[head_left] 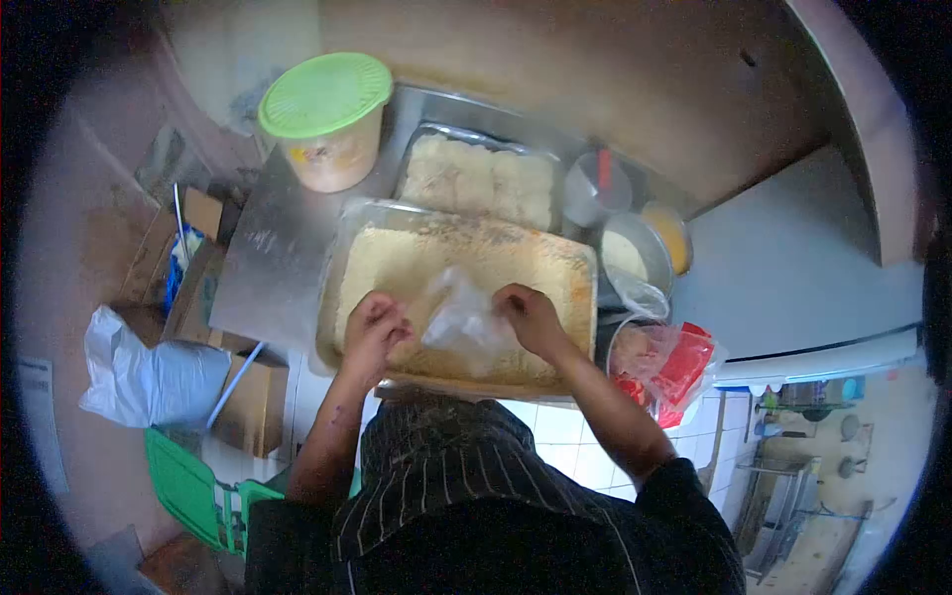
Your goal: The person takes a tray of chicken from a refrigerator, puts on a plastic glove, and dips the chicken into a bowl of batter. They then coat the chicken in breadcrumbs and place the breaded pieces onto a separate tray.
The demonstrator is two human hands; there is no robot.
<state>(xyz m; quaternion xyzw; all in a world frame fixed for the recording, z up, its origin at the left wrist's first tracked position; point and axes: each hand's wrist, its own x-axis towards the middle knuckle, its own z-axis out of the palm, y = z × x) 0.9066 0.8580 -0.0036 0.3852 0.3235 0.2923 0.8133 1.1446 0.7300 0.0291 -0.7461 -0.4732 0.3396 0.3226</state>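
A thin, clear plastic bag (462, 319) is up over a large metal tray (332, 342) that holds a layer of pale yellow crumbs or powder. My right hand (531, 317) pinches the bag at its right side. To the left of the bag is my left hand (377, 332), its fingers curled in toward the thumb. Whether those fingers grip a bit of the film is too blurred to make out. Both hands are above the crumbs, near the tray's front half.
Behind stands a second tray (409, 183) of pale, flat pieces. A tub with a green lid (327, 94) is at back left. Several round containers, one a pot of white powder (625, 253), stand right, above a red and clear package (679, 367). A green chair (183, 486) is lower left.
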